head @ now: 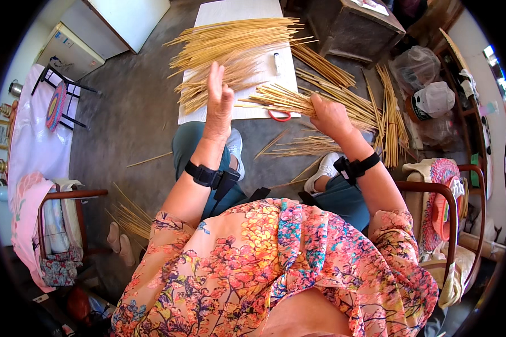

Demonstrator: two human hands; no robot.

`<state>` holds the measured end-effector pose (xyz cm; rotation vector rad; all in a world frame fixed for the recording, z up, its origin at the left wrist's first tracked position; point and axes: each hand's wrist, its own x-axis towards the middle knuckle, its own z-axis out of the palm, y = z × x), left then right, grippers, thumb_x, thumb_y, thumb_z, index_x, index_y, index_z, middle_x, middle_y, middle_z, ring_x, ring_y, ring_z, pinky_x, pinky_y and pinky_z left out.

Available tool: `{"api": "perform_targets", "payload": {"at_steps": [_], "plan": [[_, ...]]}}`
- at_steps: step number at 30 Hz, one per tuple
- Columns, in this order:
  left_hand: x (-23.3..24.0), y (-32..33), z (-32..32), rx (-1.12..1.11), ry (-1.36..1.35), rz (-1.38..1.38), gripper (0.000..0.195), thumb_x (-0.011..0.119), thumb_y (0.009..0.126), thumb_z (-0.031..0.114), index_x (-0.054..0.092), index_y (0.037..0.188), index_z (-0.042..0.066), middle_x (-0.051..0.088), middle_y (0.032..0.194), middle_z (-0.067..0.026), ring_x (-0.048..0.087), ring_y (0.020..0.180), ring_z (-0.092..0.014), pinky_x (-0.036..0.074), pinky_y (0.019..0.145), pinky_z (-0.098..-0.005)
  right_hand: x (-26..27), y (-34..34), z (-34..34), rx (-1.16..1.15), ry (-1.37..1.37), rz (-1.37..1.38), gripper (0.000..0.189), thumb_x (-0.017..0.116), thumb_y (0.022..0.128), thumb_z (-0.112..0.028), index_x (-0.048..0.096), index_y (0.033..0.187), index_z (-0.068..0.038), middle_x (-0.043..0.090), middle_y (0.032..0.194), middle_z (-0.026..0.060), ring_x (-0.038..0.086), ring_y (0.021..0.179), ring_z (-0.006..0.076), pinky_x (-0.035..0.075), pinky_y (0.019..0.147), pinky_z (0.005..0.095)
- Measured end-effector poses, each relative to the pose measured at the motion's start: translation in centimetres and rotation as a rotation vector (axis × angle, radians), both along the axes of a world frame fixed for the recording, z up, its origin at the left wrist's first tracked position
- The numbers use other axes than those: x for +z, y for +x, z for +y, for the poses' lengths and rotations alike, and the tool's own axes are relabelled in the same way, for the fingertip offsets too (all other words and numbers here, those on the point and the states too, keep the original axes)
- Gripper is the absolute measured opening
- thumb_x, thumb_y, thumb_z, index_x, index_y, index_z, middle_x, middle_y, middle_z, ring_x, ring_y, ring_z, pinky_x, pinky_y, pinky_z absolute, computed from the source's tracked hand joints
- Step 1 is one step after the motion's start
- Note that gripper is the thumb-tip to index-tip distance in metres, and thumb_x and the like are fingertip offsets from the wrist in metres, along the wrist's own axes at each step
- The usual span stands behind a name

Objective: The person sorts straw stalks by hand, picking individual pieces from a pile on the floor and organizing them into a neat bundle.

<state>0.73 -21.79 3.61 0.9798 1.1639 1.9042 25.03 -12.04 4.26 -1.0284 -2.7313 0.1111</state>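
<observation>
My right hand (329, 114) is closed around a bundle of dry plant stalks (278, 97), whose cut ends point left over the near part of a white board (240, 8). My left hand (219, 101) is raised upright with its palm turned towards the bundle, apart from it and holding nothing. Behind my left hand lie seed-headed stalks (236, 69), and farther back a wide layer of straight stalks (240, 36) crosses the board. A white marker-like tube (277, 64) lies on the board. The red handle of a tool (280, 118) shows at its near edge, its blades hidden.
More stalks lie on the floor to the right, among them a tied bundle (391, 130). A dark wooden cabinet (354, 29) stands at the back right. Chair armrests (430, 187) flank me. Loose stalks (130, 219) and pink slippers (120, 244) are at the lower left.
</observation>
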Motion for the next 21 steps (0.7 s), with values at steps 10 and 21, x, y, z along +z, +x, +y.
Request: {"api": "perform_targets", "payload": {"at_steps": [10,21], "plan": [[-3.0,2.4,-1.3,-0.301,-0.190,0.023,0.076,0.035,0.089,0.060,0.031,0.137,0.002,0.042,0.132,-0.0201,0.035,0.128,-0.025,0.027,0.104,-0.0349,-2.6,0.7,-0.8,0.125,0.013,-0.070,0.027,0.062,0.072,-0.012,0.046,0.092,-0.005,0.061,0.074,0.0155,0.060,0.070,0.0350,0.047,0.060,0.0443],[-2.6,3.8,-1.3,-0.302,0.037,1.433,0.113,0.077,0.050,0.054,0.024,0.139,0.008,0.044,0.128,-0.0172,0.034,0.125,-0.037,0.029,0.100,-0.0471,-1.0,0.2,-1.2,0.282,0.127,-0.149,0.007,0.054,0.076,-0.007,0.050,0.082,-0.007,0.058,0.070,0.0105,0.061,0.068,0.0283,0.048,0.057,0.0392]]}}
